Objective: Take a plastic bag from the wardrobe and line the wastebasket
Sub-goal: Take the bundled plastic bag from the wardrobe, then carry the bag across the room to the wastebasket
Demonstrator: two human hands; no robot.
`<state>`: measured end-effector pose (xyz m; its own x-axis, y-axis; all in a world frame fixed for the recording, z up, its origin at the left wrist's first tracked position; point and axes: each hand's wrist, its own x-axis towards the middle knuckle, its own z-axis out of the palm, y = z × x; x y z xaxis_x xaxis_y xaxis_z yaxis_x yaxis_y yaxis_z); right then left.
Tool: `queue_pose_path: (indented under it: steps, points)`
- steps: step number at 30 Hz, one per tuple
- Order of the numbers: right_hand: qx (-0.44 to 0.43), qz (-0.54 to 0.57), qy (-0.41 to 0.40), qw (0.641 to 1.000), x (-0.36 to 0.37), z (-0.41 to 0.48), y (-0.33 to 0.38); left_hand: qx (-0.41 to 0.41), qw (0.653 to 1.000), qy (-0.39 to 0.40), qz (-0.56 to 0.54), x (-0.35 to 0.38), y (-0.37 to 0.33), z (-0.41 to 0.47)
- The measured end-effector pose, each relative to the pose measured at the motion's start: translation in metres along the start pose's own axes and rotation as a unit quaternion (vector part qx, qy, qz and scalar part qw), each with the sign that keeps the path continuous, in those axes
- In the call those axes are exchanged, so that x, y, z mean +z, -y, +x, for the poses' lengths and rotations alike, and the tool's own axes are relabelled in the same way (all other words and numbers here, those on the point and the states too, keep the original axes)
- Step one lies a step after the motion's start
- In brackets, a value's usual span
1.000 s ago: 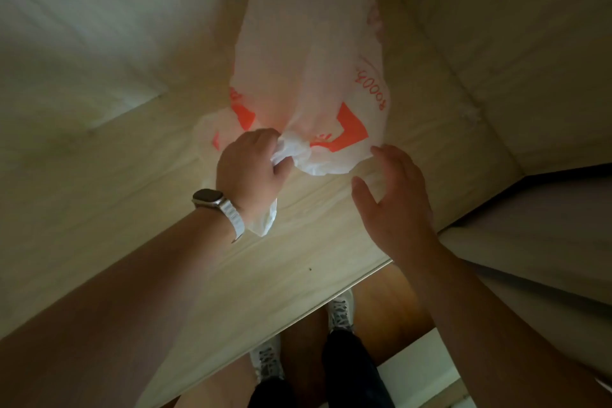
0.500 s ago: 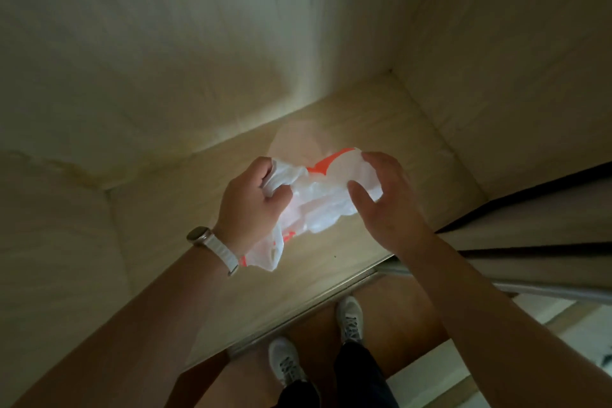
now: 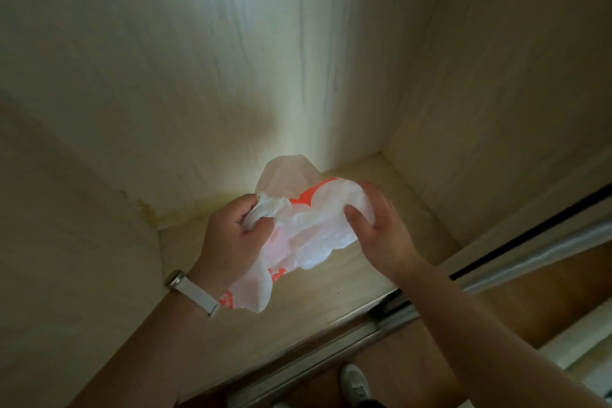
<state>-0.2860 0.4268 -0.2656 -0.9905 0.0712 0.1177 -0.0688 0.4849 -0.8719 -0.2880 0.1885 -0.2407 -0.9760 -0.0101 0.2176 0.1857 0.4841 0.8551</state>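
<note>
A crumpled white plastic bag (image 3: 308, 235) with orange print hangs between my two hands, just above the light wooden floor of the wardrobe (image 3: 331, 288). My left hand (image 3: 231, 238), with a white watch on its wrist, grips a bunched end of the bag in its fist. My right hand (image 3: 381, 228) holds the bag's other side, thumb pressed into the plastic and fingers curled over its top. No wastebasket is in view.
The wardrobe's pale back wall (image 3: 231, 76) and side walls enclose the space. A metal sliding-door track (image 3: 381, 325) runs along its front edge. Below it lie a brown wooden floor and my white shoe (image 3: 356, 384).
The bag has been gathered up from lying spread on the wardrobe floor. My right hand, free a second ago, now holds the bag's right side. The view has tilted upward.
</note>
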Motion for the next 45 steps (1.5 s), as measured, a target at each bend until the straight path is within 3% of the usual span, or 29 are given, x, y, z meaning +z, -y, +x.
queue_pose_path:
  steps: [7, 21, 27, 34, 45]
  points:
    - [-0.131, 0.047, 0.110, 0.984, 0.005, -0.001, 0.036, -0.011, 0.998, -0.061, -0.009, -0.014, -0.047, -0.023]
    - [-0.232, 0.095, 0.272, 0.929, 0.023, -0.011, 0.037, -0.145, 0.954, -0.242, 0.105, -0.014, -0.084, -0.128]
    - [-0.275, 0.085, 0.390, 0.875, 0.044, -0.053, 0.049, -0.214, 0.921, -0.298, 0.131, -0.012, -0.099, -0.199]
    - [-0.288, 0.075, 0.523, 0.799, 0.079, -0.123, 0.073, -0.331, 0.853, -0.364, 0.173, -0.017, -0.107, -0.286]
    - [-0.397, 0.033, 0.627, 0.669, 0.157, -0.250, 0.108, -0.391, 0.758, -0.472, 0.225, -0.061, -0.103, -0.433]
